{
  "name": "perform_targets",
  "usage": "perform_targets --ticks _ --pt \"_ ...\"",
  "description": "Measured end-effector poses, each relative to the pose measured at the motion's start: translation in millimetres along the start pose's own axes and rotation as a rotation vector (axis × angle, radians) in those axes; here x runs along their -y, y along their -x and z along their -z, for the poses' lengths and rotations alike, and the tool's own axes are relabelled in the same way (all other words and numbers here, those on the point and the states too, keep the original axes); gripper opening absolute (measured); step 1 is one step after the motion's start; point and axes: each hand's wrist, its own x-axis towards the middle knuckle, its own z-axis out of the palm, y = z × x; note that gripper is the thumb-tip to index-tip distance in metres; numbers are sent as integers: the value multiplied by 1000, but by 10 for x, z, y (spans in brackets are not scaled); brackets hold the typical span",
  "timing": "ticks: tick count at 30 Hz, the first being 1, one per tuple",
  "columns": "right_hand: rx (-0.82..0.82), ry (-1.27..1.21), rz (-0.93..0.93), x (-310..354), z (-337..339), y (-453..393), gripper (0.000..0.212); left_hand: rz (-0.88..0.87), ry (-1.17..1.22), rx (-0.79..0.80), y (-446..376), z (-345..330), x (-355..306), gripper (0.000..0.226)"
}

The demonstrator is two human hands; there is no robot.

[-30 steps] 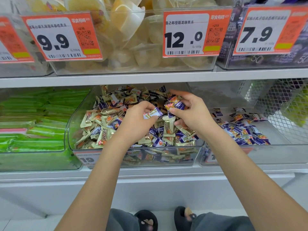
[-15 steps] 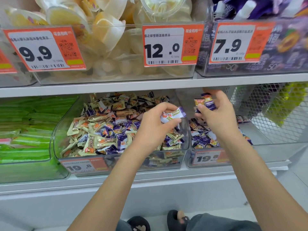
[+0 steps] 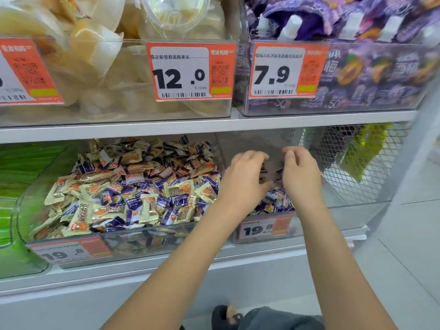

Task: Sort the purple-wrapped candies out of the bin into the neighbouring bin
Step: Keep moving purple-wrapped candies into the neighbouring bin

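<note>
A clear bin [image 3: 142, 236] on the lower shelf is piled with mixed cream-gold and purple-wrapped candies [image 3: 133, 186]. The neighbouring clear bin [image 3: 333, 217] to its right holds a small heap of purple-wrapped candies [image 3: 276, 201]. Both hands hover inside this right bin above the heap. My left hand [image 3: 245, 177] and my right hand [image 3: 301, 177] sit side by side with their backs toward me, fingers loosely bent and slightly blurred. I see no candy held in either. A few small purple pieces show in the gap between the hands.
A bin of green packs [image 3: 14, 186] stands on the far left. The upper shelf edge [image 3: 214, 126] runs just above the hands, carrying bins of jelly cups [image 3: 107, 67] and purple pouches [image 3: 357, 67]. Wire mesh [image 3: 357, 163] closes the right side.
Both hands moved right from the mixed bin, each pinching a purple candy, to over the right bin. Now the candies are no longer in the fingers, and the view has shifted right.
</note>
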Motion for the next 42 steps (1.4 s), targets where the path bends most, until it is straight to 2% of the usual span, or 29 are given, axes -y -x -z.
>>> perform_targets --ticks 2,5,7,11,15,20,22,25,28,31,36,38,40,42 --pt "36 -32 68 119 -54 6 22 -51 50 -155 239 99 140 33" --pt "204 -120 222 389 -203 154 15 84 100 -260 544 372 420 20" --pt "397 -126 328 538 -351 321 13 230 109 -168 655 614 657 23" --pt "810 95 419 661 -747 598 19 431 -189 239 859 913 1082 23" --pt "932 452 507 675 -1057 650 49 471 -258 367 858 1024 1253 69" --pt "1100 556 424 609 -1168 509 97 454 -112 463 768 1079 1387 71" --pt "1116 536 418 567 -1214 483 96 424 -98 455 786 1104 1400 64" --pt "1046 505 477 540 -1311 537 77 392 -79 398 838 1170 1442 43" --pt "1031 502 535 534 -1377 553 74 376 -105 358 888 1249 1459 24" --pt "1074 458 520 544 -1372 533 68 364 -124 356 890 1259 1448 20" --pt "1137 496 590 569 -1391 538 45 386 -186 294 885 1295 1534 16" --pt "1135 531 628 561 -1413 546 53 403 -215 249 901 1327 1587 17" --pt "1139 476 584 548 -1392 539 57 407 -228 235 916 1332 1593 19" --pt "1131 316 501 533 -1326 499 37 394 -251 245 925 1314 1560 20"
